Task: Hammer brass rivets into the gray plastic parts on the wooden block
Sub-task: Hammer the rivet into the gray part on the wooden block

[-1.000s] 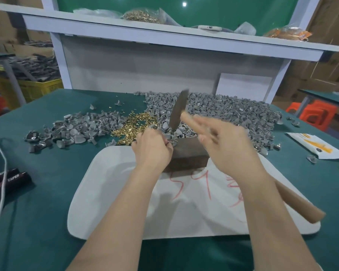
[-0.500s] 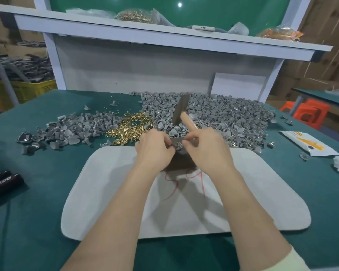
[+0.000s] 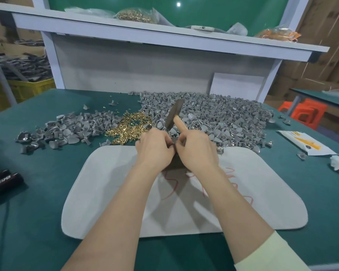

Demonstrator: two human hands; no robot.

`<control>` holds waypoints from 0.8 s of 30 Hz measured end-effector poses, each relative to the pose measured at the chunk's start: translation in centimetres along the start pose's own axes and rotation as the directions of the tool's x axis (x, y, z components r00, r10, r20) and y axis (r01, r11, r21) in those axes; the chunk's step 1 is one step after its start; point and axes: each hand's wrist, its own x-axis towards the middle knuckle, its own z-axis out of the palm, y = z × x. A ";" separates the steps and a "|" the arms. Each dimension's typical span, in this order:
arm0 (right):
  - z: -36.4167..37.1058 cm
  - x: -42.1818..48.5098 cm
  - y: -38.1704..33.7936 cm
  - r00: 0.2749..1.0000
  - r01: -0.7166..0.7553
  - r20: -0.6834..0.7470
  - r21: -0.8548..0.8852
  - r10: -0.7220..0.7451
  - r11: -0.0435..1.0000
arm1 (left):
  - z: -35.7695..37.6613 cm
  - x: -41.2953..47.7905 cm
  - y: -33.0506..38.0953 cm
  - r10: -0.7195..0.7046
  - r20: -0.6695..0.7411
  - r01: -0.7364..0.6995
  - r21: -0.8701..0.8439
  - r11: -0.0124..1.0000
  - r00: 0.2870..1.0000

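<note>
Both hands meet over the dark wooden block [image 3: 176,163], which stands on a white mat [image 3: 243,202]. My left hand [image 3: 155,149] has curled fingers that pinch a small gray plastic part [image 3: 174,140] on top of the block. My right hand [image 3: 198,149] presses against it from the right, index finger stretched up. The hammer's metal head [image 3: 174,112] juts up past that finger; its handle is hidden under my hand and forearm. Loose brass rivets [image 3: 129,128] lie in a heap just behind my left hand.
A big pile of gray parts [image 3: 223,118] fills the table's back, and a smaller pile [image 3: 67,130] lies to the left. A white packet [image 3: 305,143] is at the right and black handles [image 3: 4,178] with a white cable at the left. A shelf [image 3: 164,36] overhangs the back.
My right hand swung in from the right and now touches my left hand over the block. The hammer's brown handle, visible a second ago, is hidden now.
</note>
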 end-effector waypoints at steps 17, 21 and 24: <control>-3.0 -0.6 2.5 0.992 0.113 -0.088 0.262 -0.093 0.959 | -0.1 0.6 -0.9 -0.103 -0.107 0.109 0.046 0.993 0.989; -4.1 -1.0 2.5 0.991 0.133 -0.045 0.171 -0.127 0.976 | 0.0 0.6 -1.1 -0.138 -0.143 0.146 0.043 0.988 0.980; -4.7 -1.6 1.7 0.983 0.178 -0.069 0.133 -0.170 0.975 | 0.1 0.7 -1.2 -0.154 -0.161 0.159 0.020 0.987 0.975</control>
